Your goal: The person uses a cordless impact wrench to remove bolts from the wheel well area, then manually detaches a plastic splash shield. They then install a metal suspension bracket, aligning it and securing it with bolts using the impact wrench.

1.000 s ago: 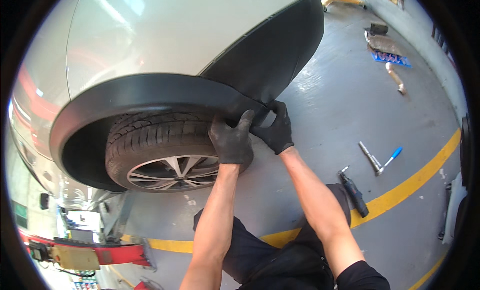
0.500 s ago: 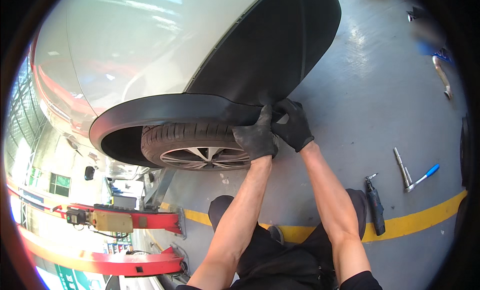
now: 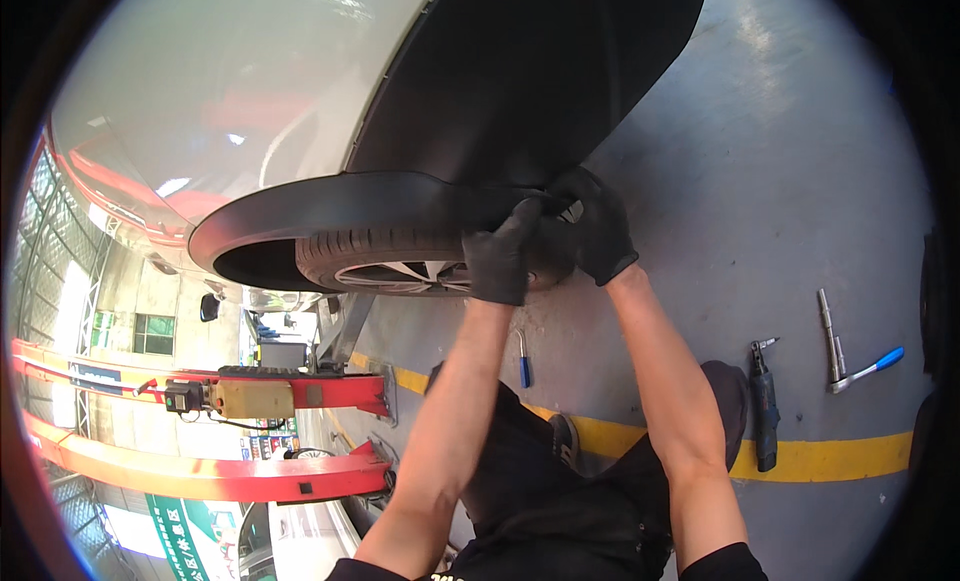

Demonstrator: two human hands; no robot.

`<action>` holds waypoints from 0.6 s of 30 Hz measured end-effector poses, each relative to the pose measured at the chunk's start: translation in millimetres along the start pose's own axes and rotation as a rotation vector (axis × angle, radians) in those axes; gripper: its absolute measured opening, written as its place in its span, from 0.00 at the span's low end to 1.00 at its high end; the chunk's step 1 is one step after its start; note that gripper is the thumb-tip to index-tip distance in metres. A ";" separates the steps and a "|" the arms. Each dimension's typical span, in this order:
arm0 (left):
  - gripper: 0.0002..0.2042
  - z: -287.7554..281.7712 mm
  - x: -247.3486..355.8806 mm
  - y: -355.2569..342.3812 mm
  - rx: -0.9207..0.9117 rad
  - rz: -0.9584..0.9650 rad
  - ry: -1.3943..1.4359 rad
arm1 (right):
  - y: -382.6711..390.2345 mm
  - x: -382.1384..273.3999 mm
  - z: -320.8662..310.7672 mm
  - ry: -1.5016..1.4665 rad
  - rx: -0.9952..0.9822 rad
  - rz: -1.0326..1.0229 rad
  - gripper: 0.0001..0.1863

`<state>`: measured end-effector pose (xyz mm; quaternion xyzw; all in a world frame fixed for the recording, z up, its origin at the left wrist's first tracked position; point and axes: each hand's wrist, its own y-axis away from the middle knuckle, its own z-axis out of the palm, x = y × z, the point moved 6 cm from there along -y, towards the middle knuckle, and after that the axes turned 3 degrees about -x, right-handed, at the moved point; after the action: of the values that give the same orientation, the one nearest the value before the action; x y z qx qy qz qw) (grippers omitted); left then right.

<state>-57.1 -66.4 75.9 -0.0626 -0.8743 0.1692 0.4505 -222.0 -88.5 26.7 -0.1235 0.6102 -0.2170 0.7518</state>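
Observation:
My left hand (image 3: 499, 253), in a black glove, grips the lower end of the black wheel arch trim (image 3: 330, 191). Its thumb lies along the trim and the other fingers are mostly out of sight behind it. My right hand (image 3: 603, 229), gloved alike, is curled round the same trim end, where it meets the black bumper (image 3: 500, 91); its fingertips are hidden. Just under the trim sits the tyre (image 3: 330, 253) with its silver spoked rim (image 3: 432, 272), partly covered by my left hand.
A black power ratchet (image 3: 764, 409) and a blue-handled ratchet with a long extension (image 3: 838, 361) lie on the grey floor to the right. A blue-handled hand tool (image 3: 523, 362) lies between my forearms. Red lift arms (image 3: 200, 471) reach in from the left.
My view has shifted, and the blue-handled hand tool on the floor now shows between my forearms. Both hands stay at the trim end, the right a little farther from the left.

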 end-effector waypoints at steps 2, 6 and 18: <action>0.15 -18.0 -17.5 -1.7 -0.214 -0.023 0.220 | 0.9 -1.2 2.2 -0.009 -0.052 -0.028 0.12; 0.20 -68.2 -39.7 -11.1 -0.279 0.089 0.109 | 5.7 -0.8 5.5 0.012 -0.051 -0.096 0.16; 0.11 -5.4 7.2 -52.4 -0.282 1.072 -0.891 | 5.4 12.3 6.7 0.132 -0.004 -0.083 0.14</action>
<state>-54.7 -112.2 102.8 -0.4665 -0.8378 0.2625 -0.1076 -212.6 -90.2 15.2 -0.1354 0.6533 -0.2543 0.7001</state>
